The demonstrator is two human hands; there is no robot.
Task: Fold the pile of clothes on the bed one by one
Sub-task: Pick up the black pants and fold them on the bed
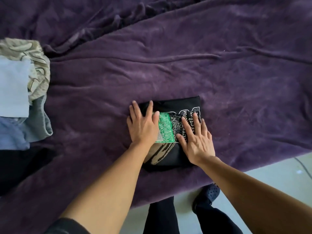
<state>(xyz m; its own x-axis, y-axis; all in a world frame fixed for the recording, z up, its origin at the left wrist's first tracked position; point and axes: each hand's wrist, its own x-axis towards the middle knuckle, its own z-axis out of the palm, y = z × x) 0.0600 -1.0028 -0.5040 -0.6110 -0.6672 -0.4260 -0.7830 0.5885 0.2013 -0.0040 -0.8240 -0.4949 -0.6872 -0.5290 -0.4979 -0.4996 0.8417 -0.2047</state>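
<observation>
Head view: the folded black shirt lies on the purple blanket near the bed's near edge, which slants past it to pale floor at lower right. Both hands press flat on the shirt with fingers spread, the left hand on its left half and the right hand on its right. Wrinkled blanket lies open beyond and to the right. A heap of clothes sits well apart at the left edge.

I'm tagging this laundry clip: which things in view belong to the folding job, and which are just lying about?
Part of the job:
black printed shirt, folded, pressed flat by the left hand and right hand
clothes at the left edge

Just lying about:
purple blanket under the shirt
dark shoe
cable on the floor
</observation>
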